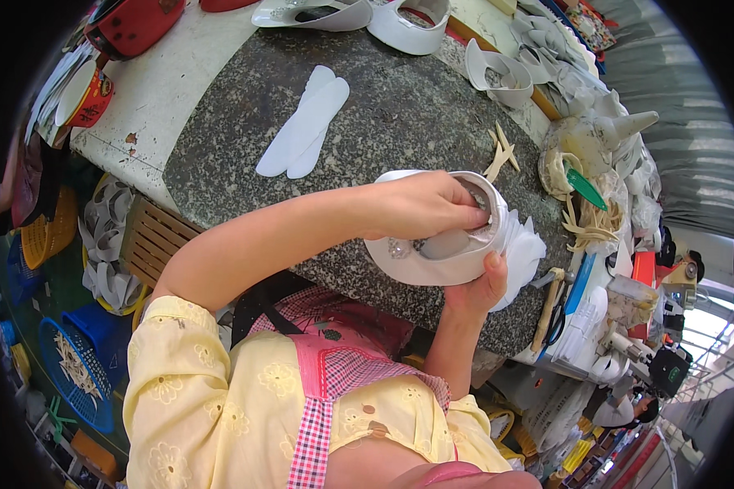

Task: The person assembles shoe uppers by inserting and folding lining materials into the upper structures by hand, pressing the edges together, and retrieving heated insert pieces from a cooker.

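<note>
My right hand (475, 287) holds a white shoe upper (420, 265) from the near right side, with its thumb up along the edge and its other fingers mostly hidden underneath. Bent over the upper from the left, my left hand (432, 204) has its fingers closed at the rim of the opening; the fingertips are partly hidden inside. Clear, shiny decoration sits on the upper's left part. Just right of the hands lies a fanned stack of thin white pieces (526, 254) with a scalloped edge. Two white insoles (306, 122) lie crossed farther back on the dark speckled stone slab (236, 134).
More white shoe uppers (416, 28) line the far edge. Pale wooden strips (501, 155) lie behind my hands. At right are a green-bladed tool (585, 189), scissors (556, 322) and a hammer-like tool (546, 310). Red containers (134, 26) stand far left; a blue basket (73, 371) sits below.
</note>
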Action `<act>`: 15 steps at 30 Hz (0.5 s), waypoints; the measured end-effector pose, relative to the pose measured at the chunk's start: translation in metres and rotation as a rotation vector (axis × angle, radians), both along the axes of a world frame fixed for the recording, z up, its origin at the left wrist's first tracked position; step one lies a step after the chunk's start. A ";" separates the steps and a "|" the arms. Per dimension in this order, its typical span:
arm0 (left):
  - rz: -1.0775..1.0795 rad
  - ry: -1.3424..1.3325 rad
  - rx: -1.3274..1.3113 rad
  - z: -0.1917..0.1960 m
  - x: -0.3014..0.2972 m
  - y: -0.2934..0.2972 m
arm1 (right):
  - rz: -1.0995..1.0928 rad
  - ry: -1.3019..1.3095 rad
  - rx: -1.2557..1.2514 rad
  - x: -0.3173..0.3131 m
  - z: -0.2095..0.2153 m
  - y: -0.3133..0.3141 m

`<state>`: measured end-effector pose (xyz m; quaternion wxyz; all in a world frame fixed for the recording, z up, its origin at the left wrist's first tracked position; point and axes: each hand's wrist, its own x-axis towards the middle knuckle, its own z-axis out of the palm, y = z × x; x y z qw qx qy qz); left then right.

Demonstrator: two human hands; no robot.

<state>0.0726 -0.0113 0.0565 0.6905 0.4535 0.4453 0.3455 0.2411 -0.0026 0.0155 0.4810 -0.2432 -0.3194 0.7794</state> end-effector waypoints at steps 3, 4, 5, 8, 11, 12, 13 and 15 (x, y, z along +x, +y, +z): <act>0.131 -0.074 0.114 -0.006 0.010 -0.002 | -0.072 -0.046 0.014 0.003 -0.001 0.001; 0.165 0.010 0.203 -0.003 0.012 -0.001 | -0.071 -0.061 -0.011 0.008 -0.004 0.005; 0.205 0.103 0.310 0.000 0.010 0.003 | -0.040 -0.018 -0.038 0.007 -0.003 0.015; 0.345 0.069 0.286 -0.023 0.023 -0.002 | -0.038 0.057 -0.009 -0.001 -0.008 0.002; 0.369 0.139 0.305 -0.021 0.021 0.001 | -0.069 0.063 -0.031 -0.001 -0.014 0.002; 0.221 0.216 0.190 -0.011 0.018 0.003 | -0.062 0.069 -0.025 0.003 -0.016 -0.001; 0.072 0.292 0.072 -0.006 0.015 0.005 | -0.054 0.074 -0.020 0.007 -0.019 -0.002; 0.050 0.209 0.076 -0.007 0.014 0.004 | -0.044 0.082 -0.025 0.012 -0.022 -0.003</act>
